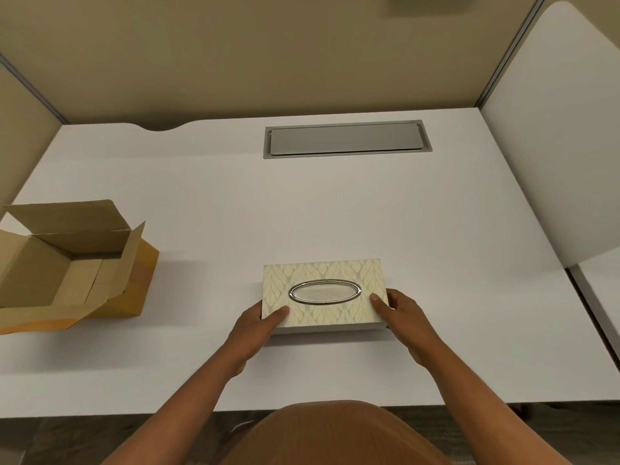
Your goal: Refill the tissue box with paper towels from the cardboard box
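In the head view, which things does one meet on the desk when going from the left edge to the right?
Cardboard box → left hand → tissue box → right hand. The grey hatch farther back overlaps these sideways, so it is left out.

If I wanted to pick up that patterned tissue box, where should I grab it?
Probably by its two short ends, coming in from the near side. The tissue box lies flat and is long left to right, so the left hand and right hand take a grip at the near corners, thumbs on top, clear of the oval opening.
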Demonstrator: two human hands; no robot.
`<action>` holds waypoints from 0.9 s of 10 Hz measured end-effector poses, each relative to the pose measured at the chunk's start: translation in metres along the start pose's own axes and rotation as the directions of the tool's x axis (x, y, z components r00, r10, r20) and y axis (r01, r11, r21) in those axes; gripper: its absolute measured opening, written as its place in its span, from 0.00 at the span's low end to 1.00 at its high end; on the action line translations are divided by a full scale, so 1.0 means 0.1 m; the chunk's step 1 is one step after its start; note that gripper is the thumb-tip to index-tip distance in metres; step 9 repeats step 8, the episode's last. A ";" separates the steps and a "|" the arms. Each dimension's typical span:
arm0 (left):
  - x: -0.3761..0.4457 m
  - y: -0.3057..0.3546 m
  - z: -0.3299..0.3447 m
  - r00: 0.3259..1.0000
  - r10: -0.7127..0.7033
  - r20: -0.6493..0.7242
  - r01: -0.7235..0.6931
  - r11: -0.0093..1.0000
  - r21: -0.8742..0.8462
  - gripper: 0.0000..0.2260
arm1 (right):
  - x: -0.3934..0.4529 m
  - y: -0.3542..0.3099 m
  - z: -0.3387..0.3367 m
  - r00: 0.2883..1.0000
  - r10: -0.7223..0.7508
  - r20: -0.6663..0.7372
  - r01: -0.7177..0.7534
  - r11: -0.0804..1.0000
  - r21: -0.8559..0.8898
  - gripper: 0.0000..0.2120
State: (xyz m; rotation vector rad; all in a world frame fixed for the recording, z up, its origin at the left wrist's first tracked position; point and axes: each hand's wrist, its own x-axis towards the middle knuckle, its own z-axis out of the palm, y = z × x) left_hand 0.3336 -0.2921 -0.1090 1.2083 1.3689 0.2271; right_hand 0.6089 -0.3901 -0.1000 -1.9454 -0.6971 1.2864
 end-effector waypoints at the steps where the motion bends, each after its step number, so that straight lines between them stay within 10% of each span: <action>1: -0.04 -0.01 -0.01 1.000 0.031 -0.008 -0.030 0.998 0.048 0.25 | -0.02 0.00 0.00 1.000 -0.007 -0.001 0.007 1.000 -0.011 0.18; 5: -0.07 -0.04 0.01 0.997 0.075 0.008 -0.075 0.995 0.071 0.29 | 0.00 -0.01 -0.04 0.998 -0.060 0.007 0.061 0.993 -0.097 0.19; 9: -0.01 0.10 -0.08 0.991 0.069 -0.115 -0.063 0.996 0.056 0.30 | 0.07 -0.26 -0.03 0.902 -0.422 -0.093 0.317 0.791 -0.523 0.29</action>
